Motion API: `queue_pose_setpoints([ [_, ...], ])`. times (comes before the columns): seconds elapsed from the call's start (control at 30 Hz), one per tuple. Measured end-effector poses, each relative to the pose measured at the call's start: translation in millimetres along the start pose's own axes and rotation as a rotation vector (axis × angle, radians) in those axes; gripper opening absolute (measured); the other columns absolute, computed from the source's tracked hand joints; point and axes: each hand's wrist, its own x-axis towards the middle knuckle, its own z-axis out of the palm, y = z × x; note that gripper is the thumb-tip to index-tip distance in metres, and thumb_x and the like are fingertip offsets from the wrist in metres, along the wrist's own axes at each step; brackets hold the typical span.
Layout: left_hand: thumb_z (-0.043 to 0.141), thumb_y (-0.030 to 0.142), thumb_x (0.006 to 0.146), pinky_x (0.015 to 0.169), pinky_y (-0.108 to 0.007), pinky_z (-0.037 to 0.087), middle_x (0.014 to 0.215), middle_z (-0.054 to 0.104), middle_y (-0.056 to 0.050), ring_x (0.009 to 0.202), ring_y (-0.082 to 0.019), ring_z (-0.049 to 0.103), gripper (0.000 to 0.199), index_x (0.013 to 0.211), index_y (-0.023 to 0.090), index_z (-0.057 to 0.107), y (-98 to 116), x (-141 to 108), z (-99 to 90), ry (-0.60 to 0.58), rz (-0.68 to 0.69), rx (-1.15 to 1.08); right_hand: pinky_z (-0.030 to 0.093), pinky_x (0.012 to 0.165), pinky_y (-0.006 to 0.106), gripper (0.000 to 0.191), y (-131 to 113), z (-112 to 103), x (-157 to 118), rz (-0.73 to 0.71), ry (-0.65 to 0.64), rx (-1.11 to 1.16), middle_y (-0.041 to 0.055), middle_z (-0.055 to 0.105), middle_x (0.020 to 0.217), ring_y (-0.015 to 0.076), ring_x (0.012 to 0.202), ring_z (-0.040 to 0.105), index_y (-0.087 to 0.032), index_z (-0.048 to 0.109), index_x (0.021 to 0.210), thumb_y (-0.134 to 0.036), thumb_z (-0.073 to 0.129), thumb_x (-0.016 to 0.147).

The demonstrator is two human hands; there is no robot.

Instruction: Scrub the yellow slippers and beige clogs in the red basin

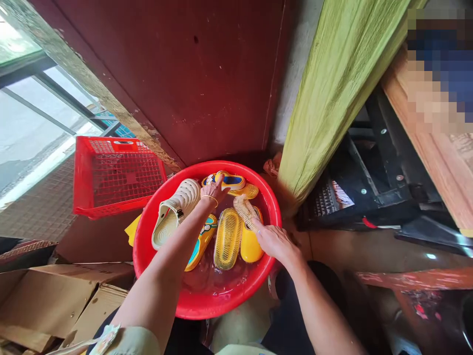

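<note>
A round red basin holds water and several shoes. At its far side my left hand has its fingers on a yellow and blue clog, thumb and forefinger showing around it. My right hand is closed on a scrubbing brush, over the yellow shoes at the basin's right. A cream clog leans at the left. In the middle lie a yellow and teal shoe and a shoe with its yellow sole up. Another yellow shoe is beside that sole.
A red plastic crate stands left of the basin, with cardboard boxes nearer. Behind is a dark red panel. A green curtain hangs at the right, near a black metal frame and a blurred-out person.
</note>
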Motion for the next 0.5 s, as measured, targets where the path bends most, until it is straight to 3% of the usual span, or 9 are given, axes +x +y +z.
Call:
queue_pose_setpoints([
  [0.1,0.058,0.042,0.094,0.088,-0.053,0.05,0.111,0.072,-0.022,0.102,-0.039,0.069,0.055,0.146,0.026,0.052,0.9,2.9,3.8,-0.049,0.061,0.127,0.052,0.084,0.043,0.063,-2.4,0.2,3.6,-0.002,-0.011,-0.015,0.0188,0.077,0.111,0.0336,0.101,0.075,-0.023,0.024,0.165,-0.023,0.033,0.102],
  [0.2,0.056,0.036,0.093,0.083,-0.048,0.052,0.108,0.072,-0.022,0.098,-0.037,0.07,0.041,0.132,0.021,0.062,-1.7,1.8,1.1,-0.101,0.043,0.214,0.052,0.083,0.043,0.064,-4.0,2.0,3.2,0.001,-0.019,-0.018,0.0199,0.077,0.11,0.0339,0.098,0.075,-0.022,0.022,0.165,-0.023,0.034,0.102],
  [0.37,0.05,0.037,0.095,0.08,-0.038,0.052,0.096,0.073,-0.016,0.091,-0.031,0.071,0.032,0.119,0.021,0.063,-21.2,-13.2,-23.7,0.021,0.053,0.15,0.052,0.085,0.041,0.067,1.6,0.9,-6.2,-0.012,0.052,0.0,0.0152,0.078,0.107,0.0309,0.098,0.075,-0.025,0.02,0.166,-0.023,0.037,0.101],
  [0.5,0.052,0.038,0.093,0.081,-0.037,0.051,0.092,0.071,-0.012,0.09,-0.03,0.07,0.028,0.111,0.021,0.064,-38.9,-52.6,-49.7,0.084,0.194,-0.004,0.052,0.087,0.04,0.064,10.0,-2.5,-9.9,0.041,0.13,0.05,0.0124,0.077,0.116,0.0293,0.104,0.073,-0.03,0.021,0.165,-0.029,0.036,0.103],
])
